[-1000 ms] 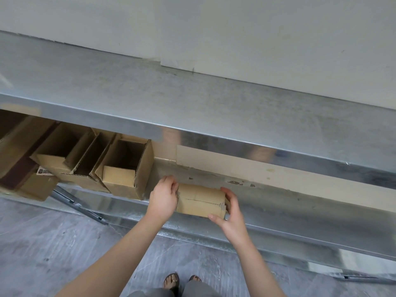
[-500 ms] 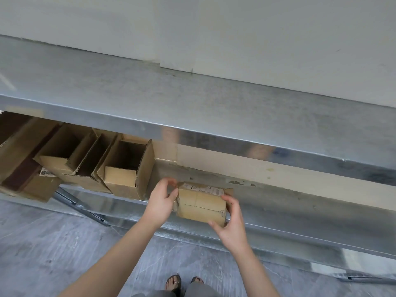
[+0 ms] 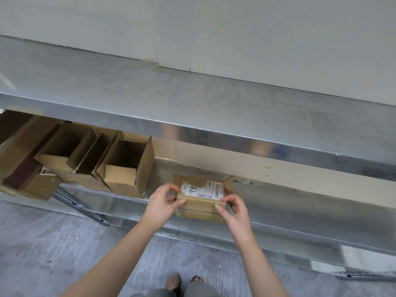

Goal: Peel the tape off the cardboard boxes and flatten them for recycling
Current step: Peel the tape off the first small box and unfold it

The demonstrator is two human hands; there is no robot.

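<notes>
A small brown cardboard box [image 3: 200, 207] is at the grey metal lower shelf's [image 3: 300, 202] front edge. The left hand [image 3: 162, 203] pinches its 9 o'clock end and the right hand [image 3: 234, 209] its 3 o'clock end. The white shipping label [image 3: 202, 189] on top shows barcodes and a black handwritten scrawl; the small print is unreadable.

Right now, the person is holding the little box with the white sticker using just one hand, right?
Not one hand: both. The left hand and the right hand each grip an end of the little box, and the white sticker is on its top. The head view shows this.
</notes>
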